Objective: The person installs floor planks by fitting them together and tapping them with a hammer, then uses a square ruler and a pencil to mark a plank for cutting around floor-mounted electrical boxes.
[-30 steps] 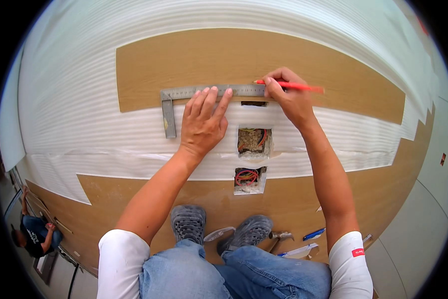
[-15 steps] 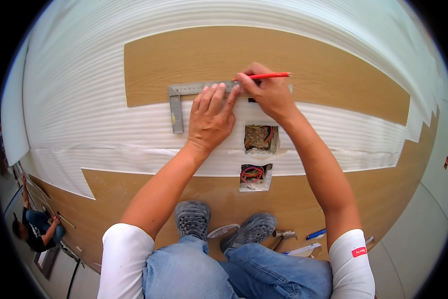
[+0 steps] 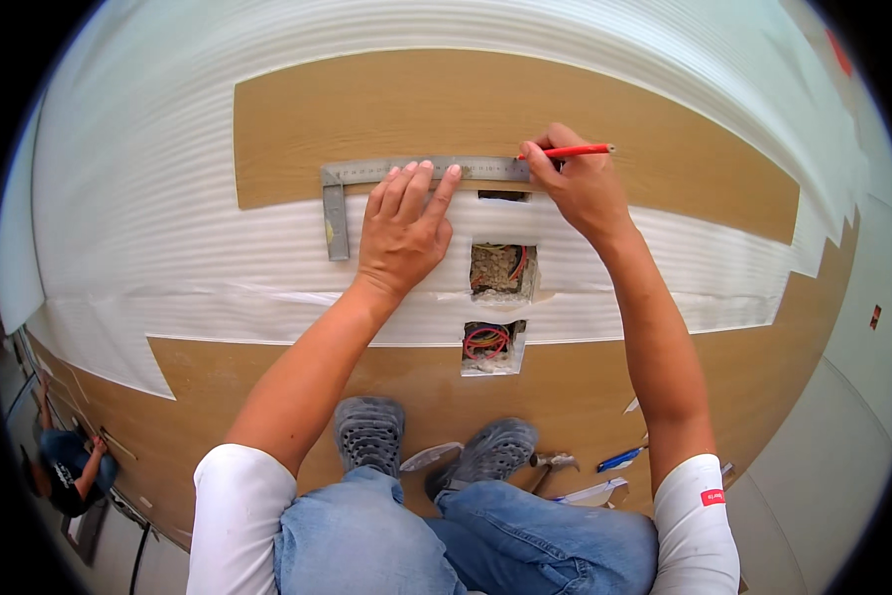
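Note:
A wood-grain plank (image 3: pixel 386 104) lies across white ribbed underlay. Along its near edge rests a metal try square (image 3: pixel 366 172), its thicker stock (image 3: pixel 336 226) pointing down toward me over the underlay. My left hand (image 3: pixel 406 220) lies with fingers stretched out, their tips pressing on the ruled blade. In a pinch, my right hand (image 3: pixel 580 183) holds a red pencil (image 3: pixel 580 151); its tip meets the plank by the blade's right end. Below the blade, a dark opening (image 3: pixel 504 195) shows partly at the plank's edge.
Two square cutouts with wires, a middle one (image 3: pixel 503 271) and a nearer one (image 3: pixel 487 342), lie toward me. By my grey clogs (image 3: pixel 370 431) are a hammer (image 3: pixel 555 460) and a blue-handled cutter (image 3: pixel 619 459). Another person (image 3: pixel 69 456) crouches at far left.
My right hand has slid right along the blade with the pencil, from near my left fingers to the blade's far end. My left hand stays on the square; the whole view has shifted slightly.

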Tool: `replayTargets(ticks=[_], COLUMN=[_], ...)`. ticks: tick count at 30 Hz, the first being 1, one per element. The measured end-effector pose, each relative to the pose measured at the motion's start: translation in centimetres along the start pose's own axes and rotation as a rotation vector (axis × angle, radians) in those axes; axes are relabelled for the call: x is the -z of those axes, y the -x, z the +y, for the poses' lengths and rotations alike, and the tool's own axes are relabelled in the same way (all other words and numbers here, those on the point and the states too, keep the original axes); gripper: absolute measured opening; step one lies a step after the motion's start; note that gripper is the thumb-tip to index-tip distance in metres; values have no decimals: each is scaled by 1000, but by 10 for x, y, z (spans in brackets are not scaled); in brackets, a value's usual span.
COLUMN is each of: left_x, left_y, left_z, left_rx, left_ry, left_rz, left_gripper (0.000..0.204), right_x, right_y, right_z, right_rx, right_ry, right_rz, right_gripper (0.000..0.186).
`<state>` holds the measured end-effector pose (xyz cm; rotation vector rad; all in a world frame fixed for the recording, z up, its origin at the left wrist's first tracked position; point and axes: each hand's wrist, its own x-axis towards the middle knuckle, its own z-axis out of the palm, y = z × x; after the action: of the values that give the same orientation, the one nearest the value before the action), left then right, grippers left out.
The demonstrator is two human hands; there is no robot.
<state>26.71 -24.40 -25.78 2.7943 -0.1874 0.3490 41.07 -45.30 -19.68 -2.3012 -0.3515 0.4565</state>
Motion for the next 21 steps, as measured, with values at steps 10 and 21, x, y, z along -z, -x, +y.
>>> replayTargets(ticks=[10, 21], left_x=[3, 6], left_y=[4, 1], left_z=[-4, -4], left_rx=[-147, -95], left_ry=[140, 152], left_rz=[80, 85], left_gripper=[46, 49], right_x=[-40, -57], right_y=[24, 19], right_z=[-9, 6], right_rx=[133, 118], right_ry=[-351, -360], right_rz=[5, 9], right_gripper=[14, 13])
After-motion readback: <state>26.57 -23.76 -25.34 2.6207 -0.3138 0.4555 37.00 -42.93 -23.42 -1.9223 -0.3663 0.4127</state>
